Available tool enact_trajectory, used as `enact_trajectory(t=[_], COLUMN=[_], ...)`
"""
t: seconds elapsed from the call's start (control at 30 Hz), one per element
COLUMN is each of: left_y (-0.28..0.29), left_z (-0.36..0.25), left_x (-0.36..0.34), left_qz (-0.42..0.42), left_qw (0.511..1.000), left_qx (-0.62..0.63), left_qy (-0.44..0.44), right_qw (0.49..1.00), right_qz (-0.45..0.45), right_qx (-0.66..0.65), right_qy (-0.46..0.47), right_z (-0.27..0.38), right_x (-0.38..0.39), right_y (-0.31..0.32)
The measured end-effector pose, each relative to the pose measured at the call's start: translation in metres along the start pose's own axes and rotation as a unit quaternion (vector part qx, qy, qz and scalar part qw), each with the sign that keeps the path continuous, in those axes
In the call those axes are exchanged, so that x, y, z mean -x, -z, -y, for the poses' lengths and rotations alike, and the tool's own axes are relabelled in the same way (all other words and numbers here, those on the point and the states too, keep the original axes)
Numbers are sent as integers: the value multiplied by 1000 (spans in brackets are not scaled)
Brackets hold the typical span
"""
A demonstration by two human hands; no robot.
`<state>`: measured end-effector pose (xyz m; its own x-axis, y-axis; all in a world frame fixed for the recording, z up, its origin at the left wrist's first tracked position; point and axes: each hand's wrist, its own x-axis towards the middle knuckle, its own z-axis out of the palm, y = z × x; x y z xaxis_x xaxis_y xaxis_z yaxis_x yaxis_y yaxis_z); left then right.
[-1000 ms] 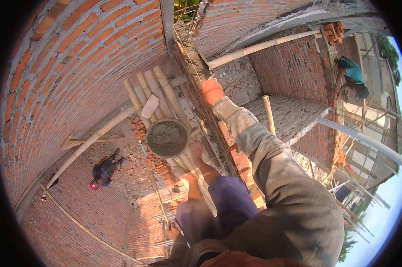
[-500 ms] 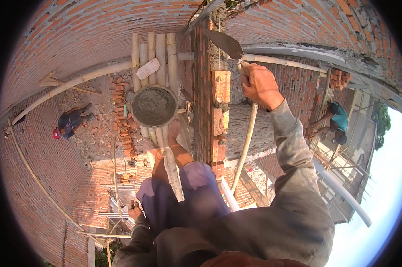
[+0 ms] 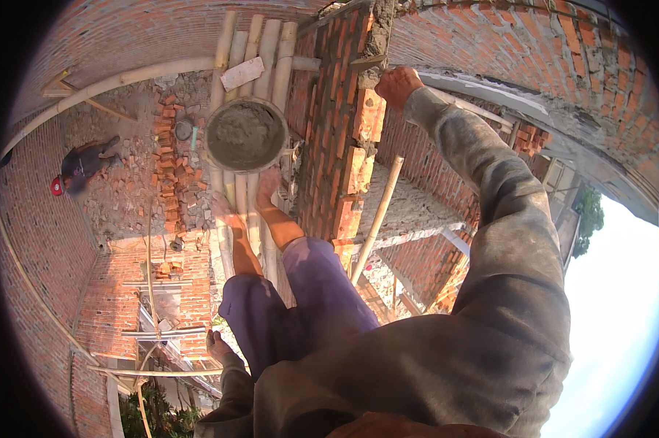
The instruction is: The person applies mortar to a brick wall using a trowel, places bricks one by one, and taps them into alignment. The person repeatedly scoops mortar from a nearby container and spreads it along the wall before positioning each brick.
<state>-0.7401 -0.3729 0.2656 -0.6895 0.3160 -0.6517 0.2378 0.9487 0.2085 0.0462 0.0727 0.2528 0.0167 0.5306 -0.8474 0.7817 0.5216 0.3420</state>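
My right hand is closed round the handle of a trowel, its blade seen nearly edge-on at the mortar bed along the top of a brick wall. The hand hides the handle. Nearer along that wall top sit orange bricks. To the left, a round tub of wet grey mortar stands on bamboo poles in front of my bare feet. My left hand hangs low beside my left leg, fingers curled; whether it holds anything is hidden.
Bamboo poles form the narrow platform under my feet, with a pale brick lying across them. Far below on the left are stacked bricks, rubble and a person in a red cap. A slanting bamboo pole stands right of the wall.
My right hand has moved away and slightly left, bringing the trowel from above the wall down to its mortar top. The view has shifted; the co-worker on the right is no longer visible.
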Motion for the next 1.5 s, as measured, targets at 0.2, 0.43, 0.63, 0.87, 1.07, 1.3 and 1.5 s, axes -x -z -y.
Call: enact_trajectory(t=[0.2,0.43,0.63,0.87,1.07,1.3,1.5], left_y=[-7,10,23,18,-6,-78,-128], left_z=[-16,-23,-41,-75,-161,-334,-487], left_x=[6,-24,-31,-42,-47,60,269], left_qz=[11,17,10,27,83,195,358], left_qw=[998,999,996,995,991,945,823], left_qx=[-48,35,83,18,76,90,216], left_qy=[-31,-11,-9,-95,-75,-247,-385], right_qw=[1000,992,891,518,318,425,618], right_qz=[-15,-80,-258,-237,-87,-104,16], right_qx=[-7,-101,-353,-774,-905,-849,-736], right_qy=[4,-15,-118,-276,-267,-296,-275], right_z=[24,20,-11,2,-23,-27,-29], right_x=[45,74,125,166,55,-5,121], right_y=[4,5,-12,-108,-181,-194,-199])
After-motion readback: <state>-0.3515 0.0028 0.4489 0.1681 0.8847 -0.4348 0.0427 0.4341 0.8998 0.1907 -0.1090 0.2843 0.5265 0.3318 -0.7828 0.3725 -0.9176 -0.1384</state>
